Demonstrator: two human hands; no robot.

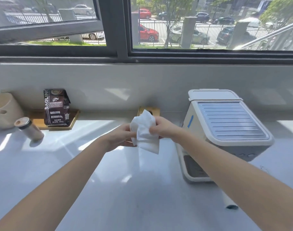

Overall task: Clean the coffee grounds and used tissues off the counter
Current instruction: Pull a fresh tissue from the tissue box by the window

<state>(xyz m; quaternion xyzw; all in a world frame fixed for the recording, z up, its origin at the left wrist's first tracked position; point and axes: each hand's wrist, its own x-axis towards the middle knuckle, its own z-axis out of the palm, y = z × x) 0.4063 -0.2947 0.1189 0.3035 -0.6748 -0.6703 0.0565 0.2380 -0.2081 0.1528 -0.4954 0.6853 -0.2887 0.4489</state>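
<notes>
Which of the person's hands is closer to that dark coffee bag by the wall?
Left. The left hand grips the tissue on the side facing the coffee bag. The right hand holds the tissue's other side, nearer the white machine.

Coffee bag [56, 108] on wooden tray [74, 120], coffee machine [225, 129]

Bright daylight through window [192, 24], outside slightly blown out. Sun patches and glare on white counter [75, 164]; soft shadows fall toward camera. Strong wide-angle distortion: window frame bows, edges stretch. Overall soft, compression smear, far left blurry.
</notes>
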